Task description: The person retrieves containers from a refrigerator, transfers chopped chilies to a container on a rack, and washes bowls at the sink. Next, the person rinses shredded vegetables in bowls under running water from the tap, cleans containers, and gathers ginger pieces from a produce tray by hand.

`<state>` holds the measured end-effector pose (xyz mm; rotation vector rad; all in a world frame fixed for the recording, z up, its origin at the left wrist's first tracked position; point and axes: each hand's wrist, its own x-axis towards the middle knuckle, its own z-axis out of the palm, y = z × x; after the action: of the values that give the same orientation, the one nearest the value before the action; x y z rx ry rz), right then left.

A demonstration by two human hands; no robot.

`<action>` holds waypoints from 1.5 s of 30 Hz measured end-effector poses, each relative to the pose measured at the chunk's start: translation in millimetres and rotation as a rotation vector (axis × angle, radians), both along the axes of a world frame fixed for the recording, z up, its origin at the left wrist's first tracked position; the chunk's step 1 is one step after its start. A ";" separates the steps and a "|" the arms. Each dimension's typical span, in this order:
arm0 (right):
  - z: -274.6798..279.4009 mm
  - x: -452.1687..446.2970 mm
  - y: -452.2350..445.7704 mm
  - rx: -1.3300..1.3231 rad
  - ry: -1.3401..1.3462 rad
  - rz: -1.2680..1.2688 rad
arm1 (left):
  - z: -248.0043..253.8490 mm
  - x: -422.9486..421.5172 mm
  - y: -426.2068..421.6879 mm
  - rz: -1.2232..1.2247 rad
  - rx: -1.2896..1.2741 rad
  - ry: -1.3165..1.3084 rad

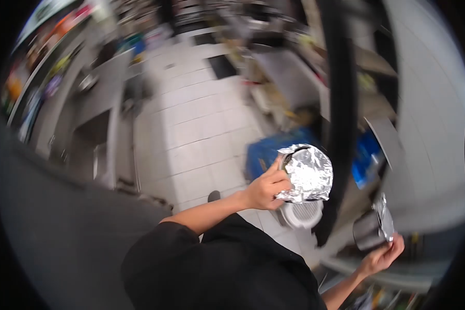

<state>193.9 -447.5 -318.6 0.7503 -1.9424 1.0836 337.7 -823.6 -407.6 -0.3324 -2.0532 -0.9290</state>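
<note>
So there's a round container with a crinkly foil cover (311,173) up in the air over the floor, and the left hand (267,188) is gripping it by the edge. Second one, a metal container (368,233) with foil over its mouth, is tipped sideways in the right hand (386,256), fingers wrapped near the foil end. Beyond those: a blurry blue thing (259,155), pale tiled floor (191,150), and a steel worktop (104,85) off to the left.
</note>
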 end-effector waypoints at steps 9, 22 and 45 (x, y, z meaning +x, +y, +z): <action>-79.1 -59.1 -359.4 0.143 -0.037 0.291 | -32.4 170.0 -302.0 0.861 -0.025 -0.069; -141.2 -60.3 -783.5 0.118 -0.306 0.805 | -88.9 353.4 -619.9 1.782 -0.032 -0.113; -185.3 175.0 -1549.0 0.400 -0.178 1.726 | -187.3 384.7 -1037.6 2.202 0.305 -0.145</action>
<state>368.9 -1996.5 -503.9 2.8490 -1.2990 1.6090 722.4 -1861.2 -594.9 1.8060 -1.1153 0.2429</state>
